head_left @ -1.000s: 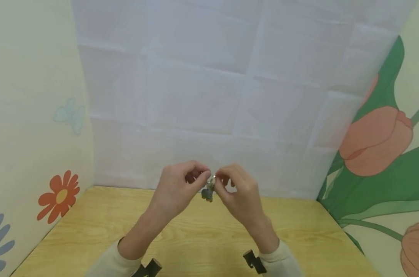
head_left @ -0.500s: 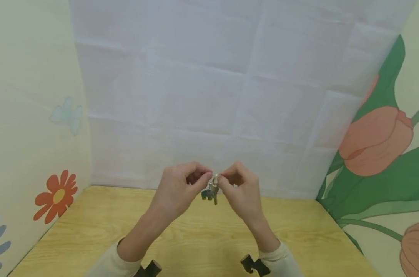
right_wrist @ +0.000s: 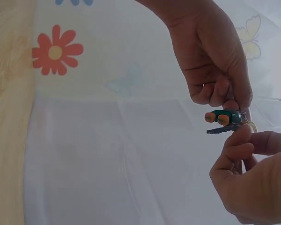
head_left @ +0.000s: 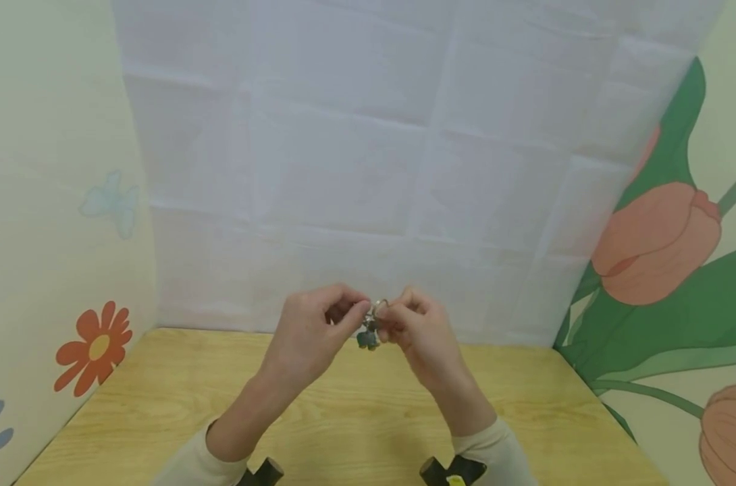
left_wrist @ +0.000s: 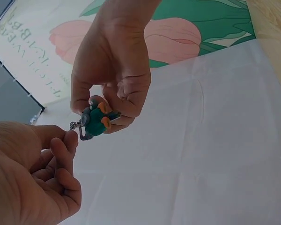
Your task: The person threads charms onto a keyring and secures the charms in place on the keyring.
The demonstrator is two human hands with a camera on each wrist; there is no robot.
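Note:
Both hands meet over the table around a small keychain. Its figurine (head_left: 368, 339) hangs below the fingertips, green with orange feet. My left hand (head_left: 316, 331) pinches the keychain near its short chain (left_wrist: 76, 125). With thumb and index finger my right hand (head_left: 425, 337) holds the thin metal ring (head_left: 381, 304), which rises above the fingertips. A dark, flat key (right_wrist: 221, 129) points away from the fingers beside the figurine in the right wrist view. Exactly where each fingertip touches ring, chain and key is partly hidden.
Below the hands lies a light wood-grain table (head_left: 344, 418). A creased white cloth (head_left: 356, 169) hangs behind it. Side panels carry printed flowers, a red one (head_left: 98, 347) at left and a pink tulip (head_left: 660, 243) at right. Dark wrist mounts (head_left: 450, 470) sit at the cuffs.
My right hand has turned and shifted its fingers, and the ring now shows upright between the hands. The key that hung beside the figurine is hidden in the head view. My left hand stays nearly still.

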